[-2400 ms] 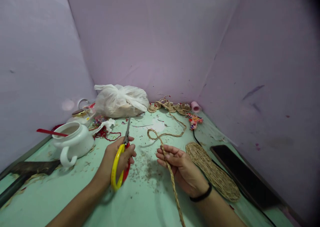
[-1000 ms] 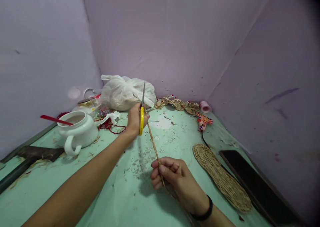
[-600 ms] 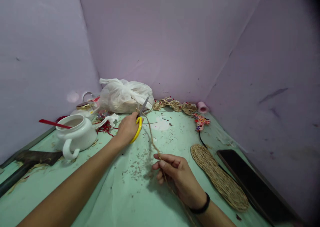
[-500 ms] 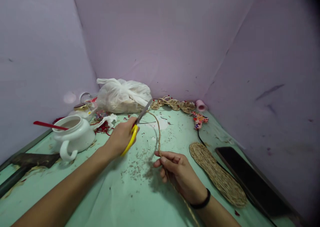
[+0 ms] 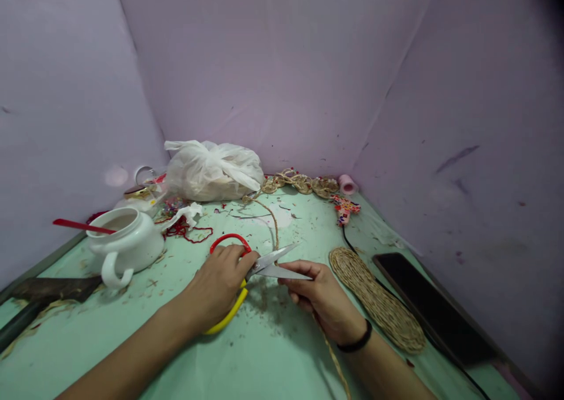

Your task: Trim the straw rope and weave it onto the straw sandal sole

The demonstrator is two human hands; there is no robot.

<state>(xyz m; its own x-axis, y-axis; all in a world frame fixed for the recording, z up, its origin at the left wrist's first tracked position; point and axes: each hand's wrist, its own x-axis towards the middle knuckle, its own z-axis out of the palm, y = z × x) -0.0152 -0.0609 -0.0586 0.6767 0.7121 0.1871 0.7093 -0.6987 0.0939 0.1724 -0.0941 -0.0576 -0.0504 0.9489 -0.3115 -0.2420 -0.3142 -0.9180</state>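
Note:
My left hand (image 5: pixel 222 282) is closed on a pair of scissors (image 5: pixel 264 265) with one red and one yellow handle loop. The blades are spread, with a twisted straw cord (image 5: pixel 277 227) between them. My right hand (image 5: pixel 315 294) pinches this cord just beside the blades. From there the cord runs away toward the plastic bag at the back, and its other part passes under my right wrist toward the front edge of the view. Right of my right hand lies a woven straw sole (image 5: pixel 376 300).
A white pot (image 5: pixel 141 247) with a red stick stands at left, near a hammer-like tool (image 5: pixel 53 288). At the back are a white plastic bag (image 5: pixel 211 171), coiled straw pieces (image 5: pixel 299 182) and a pink spool (image 5: pixel 347 184). A dark flat slab (image 5: pixel 432 306) lies at right.
My left hand has brought the scissors down and nearer my right hand. Their blades have spread around the cord, and the red loop now shows. My right hand still pinches the cord.

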